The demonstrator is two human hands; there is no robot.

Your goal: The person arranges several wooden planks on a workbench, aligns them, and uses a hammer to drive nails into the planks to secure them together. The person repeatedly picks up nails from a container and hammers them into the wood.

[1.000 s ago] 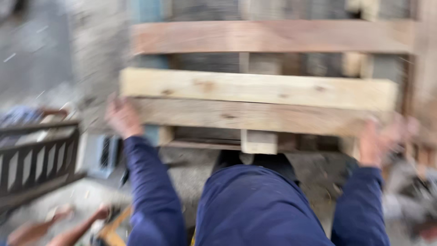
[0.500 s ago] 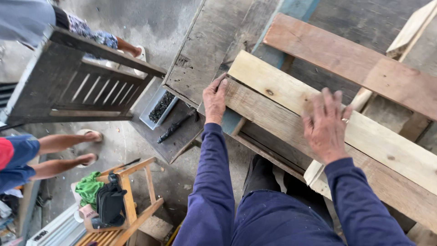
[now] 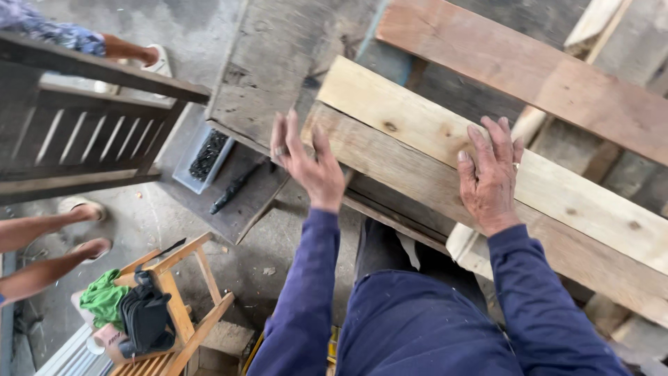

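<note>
While the right hand [image 3: 490,170] lies flat with its fingers spread on the pale wooden plank [image 3: 445,143], its grip is open and holds nothing; the palm only presses on the wood. The left hand [image 3: 306,163] is raised just off the near end of the lower plank [image 3: 417,188], fingers apart, grip open too, and I cannot tell if it touches the edge. Both planks lie side by side and run from about ten o'clock to four o'clock across the view, over a wooden frame. At one o'clock a reddish board [image 3: 529,69] lies parallel to them, well apart. At eleven o'clock a grey weathered board [image 3: 278,76] leans beside the plank ends. Left of the left hand, at nine o'clock, a small tray of dark screws [image 3: 205,160] sits on the floor, with a dark tool [image 3: 236,188] just beside it. At seven o'clock stands a small wooden stool [image 3: 181,292] carrying a green cloth [image 3: 104,299] and a black bag [image 3: 146,317]. Another person's bare legs [image 3: 49,244] show at the left edge.
</note>
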